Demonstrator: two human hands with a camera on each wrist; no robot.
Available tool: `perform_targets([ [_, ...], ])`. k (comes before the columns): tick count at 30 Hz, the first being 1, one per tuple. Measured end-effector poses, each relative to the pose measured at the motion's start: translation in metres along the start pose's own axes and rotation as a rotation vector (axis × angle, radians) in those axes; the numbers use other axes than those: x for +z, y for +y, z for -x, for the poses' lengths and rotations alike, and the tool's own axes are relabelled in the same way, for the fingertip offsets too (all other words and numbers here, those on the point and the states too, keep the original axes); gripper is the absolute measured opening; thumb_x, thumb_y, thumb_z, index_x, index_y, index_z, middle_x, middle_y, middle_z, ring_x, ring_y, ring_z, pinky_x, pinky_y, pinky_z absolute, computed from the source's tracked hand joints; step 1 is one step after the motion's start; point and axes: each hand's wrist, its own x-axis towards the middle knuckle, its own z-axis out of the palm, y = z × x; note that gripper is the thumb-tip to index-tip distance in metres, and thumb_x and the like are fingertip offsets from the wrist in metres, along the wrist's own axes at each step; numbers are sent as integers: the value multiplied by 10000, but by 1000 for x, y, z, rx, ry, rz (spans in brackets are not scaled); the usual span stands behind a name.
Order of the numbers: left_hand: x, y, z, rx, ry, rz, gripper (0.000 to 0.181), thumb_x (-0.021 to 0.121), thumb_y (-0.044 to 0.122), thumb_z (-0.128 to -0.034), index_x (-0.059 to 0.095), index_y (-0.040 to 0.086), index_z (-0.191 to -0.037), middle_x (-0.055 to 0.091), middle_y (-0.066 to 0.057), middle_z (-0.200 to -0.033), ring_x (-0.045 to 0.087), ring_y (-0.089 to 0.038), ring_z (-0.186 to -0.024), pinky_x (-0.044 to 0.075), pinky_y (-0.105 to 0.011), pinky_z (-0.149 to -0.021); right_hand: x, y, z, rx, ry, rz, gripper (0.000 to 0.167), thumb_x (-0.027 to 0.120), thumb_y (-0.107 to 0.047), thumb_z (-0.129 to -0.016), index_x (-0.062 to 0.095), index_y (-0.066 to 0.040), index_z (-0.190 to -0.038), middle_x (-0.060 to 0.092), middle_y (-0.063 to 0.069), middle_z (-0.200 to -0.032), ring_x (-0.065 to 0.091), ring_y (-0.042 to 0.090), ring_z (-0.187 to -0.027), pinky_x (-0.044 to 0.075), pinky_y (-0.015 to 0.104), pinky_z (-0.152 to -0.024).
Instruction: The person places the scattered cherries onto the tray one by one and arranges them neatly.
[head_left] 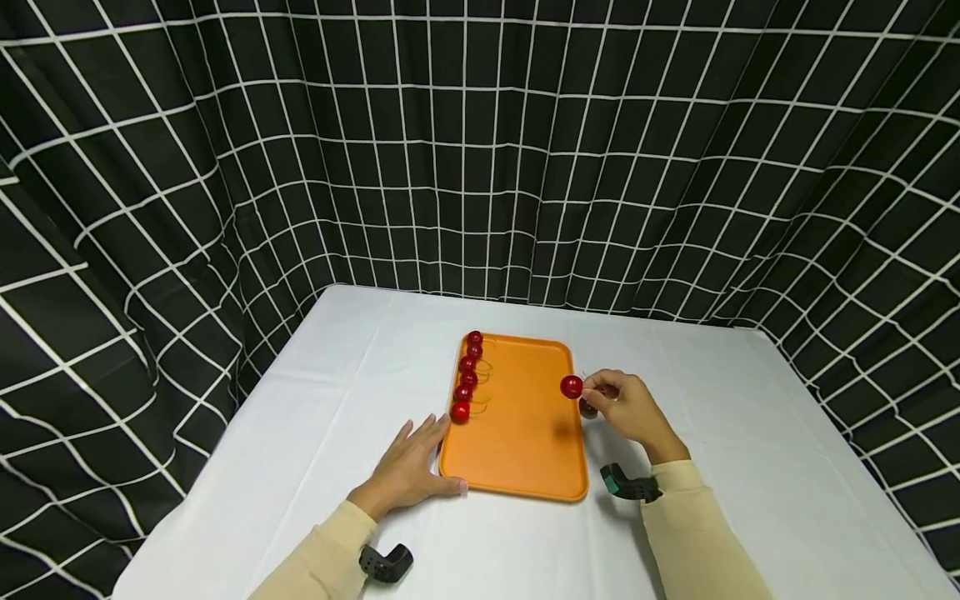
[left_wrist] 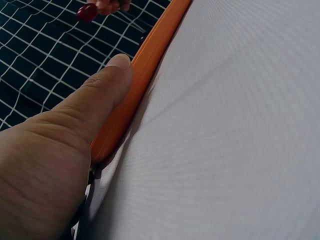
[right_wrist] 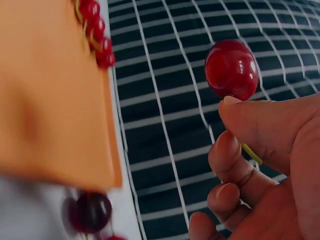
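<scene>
On the table [head_left: 337,400], one tray [head_left: 517,433] holds six cherries [head_left: 467,364]; right hand [head_left: 632,408], one cherry [head_left: 572,387].

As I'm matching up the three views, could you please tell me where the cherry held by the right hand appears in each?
Head: cherry right of centre, slightly low.
Left wrist: cherry at the top, left of centre.
Right wrist: cherry in the upper right.
Shared landmark: the orange tray.

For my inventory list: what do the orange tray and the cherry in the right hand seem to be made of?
Orange tray: probably plastic with a smooth finish, judging by its even colour and rounded corners.
Cherry in the right hand: glossy red skin with bright highlights; real fruit or plastic imitation, I cannot tell.
</scene>
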Motion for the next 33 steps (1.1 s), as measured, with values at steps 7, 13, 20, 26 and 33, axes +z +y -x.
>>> perform_targets([
  [7,1,0,-2,-1,4,-7,1149,695,729,-667,301,61,-1514,317,-84,-1529,198,-209,-1427,-1,-420,-1163,39,-27,-12,-31,-69,30,46,686,-45,-889,669,-29,-850,605,11,-803,527,222,-801,495,401,-748],
  [13,2,-1,-3,3,1,-2,1151,693,731,-666,299,61,-1514,314,-76,-1530,194,-212,-1428,-2,-426,-1163,69,-41,-19,-18,-83,6,59,684,-59,-894,672,-74,-838,628,-11,-817,558,232,-864,474,499,-868],
  [20,0,0,-2,-8,-14,-7,1143,726,696,-665,303,55,-1512,317,-84,-1529,194,-214,-1428,0,-420,-1163,98,-49,-19,13,-80,19,90,697,-58,-879,670,-108,-808,611,-46,-778,523,206,-800,465,417,-785],
  [26,1,-1,-2,-4,-12,-15,1141,736,680,-670,290,57,-1516,320,-91,-1527,198,-205,-1426,9,-404,-1164,118,-49,-17,97,-125,40,67,701,-92,-883,678,-113,-825,595,-41,-763,482,175,-697,431,315,-623],
  [33,0,-1,-2,14,-3,-18,1144,741,673,-671,302,25,-1505,334,-127,-1517,216,-239,-1422,24,-429,-1165,131,-49,-15,96,-183,53,75,690,-78,-879,687,-91,-806,598,-46,-736,501,148,-673,434,268,-581],
])
